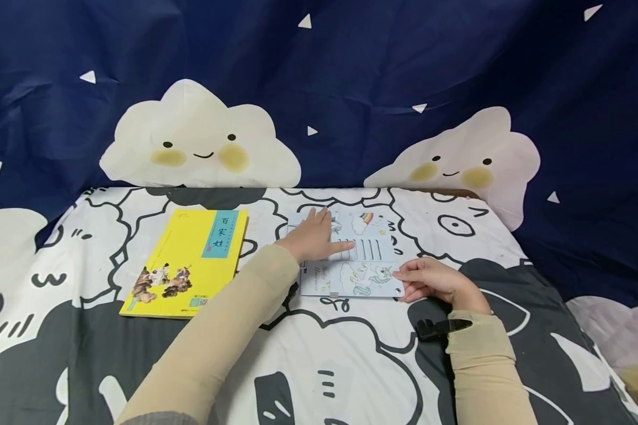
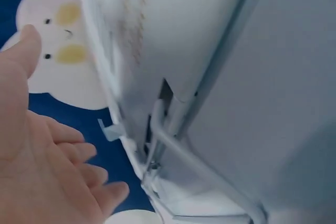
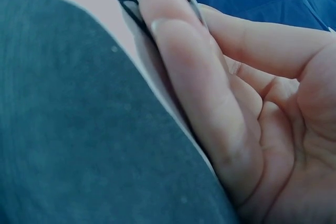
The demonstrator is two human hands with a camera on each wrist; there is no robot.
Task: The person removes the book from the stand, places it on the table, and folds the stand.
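Note:
A pale blue book stand (image 1: 358,277) printed with unicorns and a rainbow lies on the patterned cloth, its slotted back panel behind the lower ledge. My left hand (image 1: 315,236) reaches over the left part of the back panel, fingers extended and thumb spread to the right. In the left wrist view, a bent wire support (image 2: 199,161) shows beside the slots, and the left hand (image 2: 47,166) has loosely extended fingers. At the ledge's right end, my right hand (image 1: 436,280) pinches the corner between thumb and fingers; the right wrist view shows its fingers (image 3: 199,93) close up.
Left of the stand lies a yellow book (image 1: 191,254) with a blue title label. The table is covered by a black-and-white cartoon cloth (image 1: 340,354). Behind it hangs a dark blue curtain (image 1: 351,71) with smiling clouds.

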